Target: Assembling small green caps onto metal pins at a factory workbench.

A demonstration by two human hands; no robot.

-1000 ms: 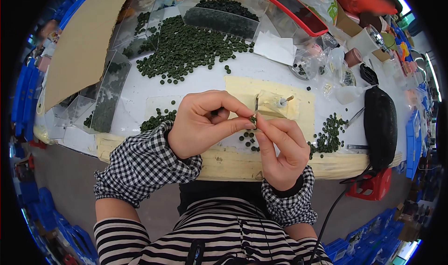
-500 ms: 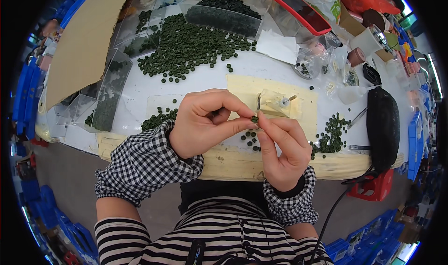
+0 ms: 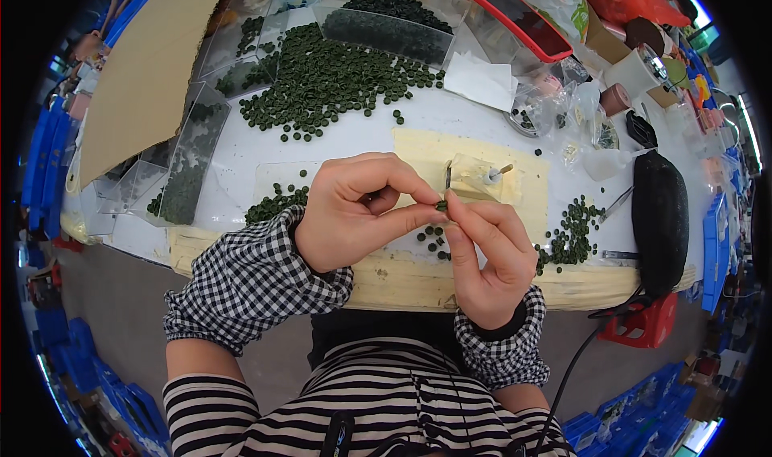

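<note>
Between my fingertips, above the table's front part, is a small dark green round piece [image 3: 441, 205]. My left hand [image 3: 354, 207] pinches it between thumb and forefinger. My right hand [image 3: 492, 256] meets it from the other side, its thumb and forefinger closed on the piece too. Just beyond the fingers stands a yellowish block [image 3: 473, 177] with an upright metal blade and a small peg, on a pale yellow sheet [image 3: 418, 145]. Loose green pieces lie beside both hands: a pile [image 3: 277, 203] by my left wrist and another [image 3: 574, 232] right of my right hand.
A large heap of green pieces [image 3: 322, 87] spreads at the back, near clear plastic boxes [image 3: 193, 159]. Cardboard [image 3: 153, 71] leans at the left. A red-cased phone [image 3: 515, 18] lies at the back right. A black padded thing [image 3: 659, 207] and tweezers [image 3: 617, 202] are at the right.
The green piece has turned slightly between my fingertips. Both hands keep almost the same place; the whole view has shifted a little.
</note>
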